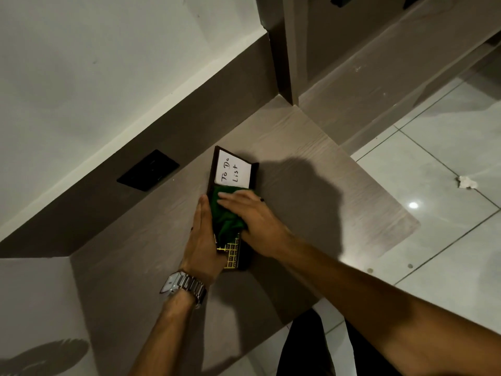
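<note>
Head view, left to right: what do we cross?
In order: black wall socket plate → left hand → green cloth → right hand → crumpled paper on the floor. The "To Do List" card is left out because it overlaps the cloth.

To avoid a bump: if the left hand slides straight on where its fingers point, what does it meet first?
Probably the brown back panel; the left hand lies beside the dark board, not facing it.
</note>
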`<action>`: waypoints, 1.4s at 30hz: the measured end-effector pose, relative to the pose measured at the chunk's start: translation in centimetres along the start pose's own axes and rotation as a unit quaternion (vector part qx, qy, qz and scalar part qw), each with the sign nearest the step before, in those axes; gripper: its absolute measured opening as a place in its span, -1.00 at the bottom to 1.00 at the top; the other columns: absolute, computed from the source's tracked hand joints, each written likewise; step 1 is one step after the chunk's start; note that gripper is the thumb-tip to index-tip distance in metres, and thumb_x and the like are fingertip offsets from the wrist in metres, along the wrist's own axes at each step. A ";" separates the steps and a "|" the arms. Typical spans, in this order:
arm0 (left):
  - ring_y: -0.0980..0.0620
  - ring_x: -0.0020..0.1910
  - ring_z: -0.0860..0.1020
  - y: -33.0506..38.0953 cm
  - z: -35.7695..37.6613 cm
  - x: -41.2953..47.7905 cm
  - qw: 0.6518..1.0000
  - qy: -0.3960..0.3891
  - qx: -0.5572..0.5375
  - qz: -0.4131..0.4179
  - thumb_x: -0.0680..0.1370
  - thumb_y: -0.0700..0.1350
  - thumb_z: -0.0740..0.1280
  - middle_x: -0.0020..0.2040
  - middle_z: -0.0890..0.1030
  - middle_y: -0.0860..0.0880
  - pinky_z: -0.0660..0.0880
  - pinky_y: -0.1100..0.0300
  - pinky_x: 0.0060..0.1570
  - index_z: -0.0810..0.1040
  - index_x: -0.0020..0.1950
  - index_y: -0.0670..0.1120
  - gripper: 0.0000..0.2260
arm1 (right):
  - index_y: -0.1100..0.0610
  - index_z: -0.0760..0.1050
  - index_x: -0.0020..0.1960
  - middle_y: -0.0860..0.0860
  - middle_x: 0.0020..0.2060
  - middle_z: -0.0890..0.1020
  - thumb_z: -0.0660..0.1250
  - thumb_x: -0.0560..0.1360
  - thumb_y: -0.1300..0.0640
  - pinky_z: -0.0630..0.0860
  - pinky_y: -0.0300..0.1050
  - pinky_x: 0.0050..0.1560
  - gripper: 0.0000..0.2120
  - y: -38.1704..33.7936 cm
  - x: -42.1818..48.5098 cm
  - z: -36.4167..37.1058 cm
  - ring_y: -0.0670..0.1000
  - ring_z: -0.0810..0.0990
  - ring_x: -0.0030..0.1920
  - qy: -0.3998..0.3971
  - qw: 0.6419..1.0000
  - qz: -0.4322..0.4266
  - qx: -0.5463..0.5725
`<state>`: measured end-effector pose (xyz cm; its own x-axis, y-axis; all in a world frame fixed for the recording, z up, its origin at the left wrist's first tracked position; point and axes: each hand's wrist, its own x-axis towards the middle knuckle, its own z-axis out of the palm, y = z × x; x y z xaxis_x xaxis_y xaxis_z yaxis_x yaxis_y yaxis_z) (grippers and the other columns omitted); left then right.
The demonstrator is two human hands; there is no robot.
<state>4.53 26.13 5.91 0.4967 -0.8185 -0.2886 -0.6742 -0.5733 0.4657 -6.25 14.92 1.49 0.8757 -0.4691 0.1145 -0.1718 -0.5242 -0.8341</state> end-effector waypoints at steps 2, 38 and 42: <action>-0.15 0.53 0.15 0.2 -0.1 -0.2 1.000 -0.002 -0.004 -0.006 0.29 -0.27 0.53 0.59 -0.01 -0.12 0.33 -0.14 0.40 -0.18 0.54 -0.08 0.08 | 0.16 0.30 0.47 0.07 0.49 0.33 0.37 0.35 0.39 0.29 0.19 0.39 -0.29 1.1 -0.6 -0.3 0.09 0.23 0.43 -0.016 0.999 0.034 -0.037; -0.04 0.55 -0.08 1.5 -0.8 0.0 0.998 -0.041 0.021 -0.043 0.30 -0.29 0.49 0.58 -0.23 0.02 0.21 -0.23 0.46 -0.33 0.52 0.01 0.13 | -0.01 0.53 0.17 0.11 0.18 0.43 0.35 0.42 0.23 0.54 0.09 0.11 -0.65 1.3 0.6 -2.6 0.14 0.45 0.15 -0.320 0.931 0.007 -0.175; -0.05 0.56 -0.08 1.4 -0.9 0.1 0.998 -0.046 0.030 -0.044 0.32 -0.32 0.46 0.57 -0.26 0.04 0.24 -0.20 0.45 -0.40 0.45 0.09 0.13 | 0.05 0.52 0.24 0.12 0.25 0.40 0.31 0.44 0.31 0.54 0.05 0.16 -0.61 2.7 3.9 -6.1 0.13 0.44 0.23 -0.266 0.945 0.063 -0.180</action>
<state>4.07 25.27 7.28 0.5052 -0.7631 -0.4031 -0.6629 -0.6422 0.3849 -6.04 7.35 2.94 0.9245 -0.1700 -0.3412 -0.3482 -0.7409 -0.5743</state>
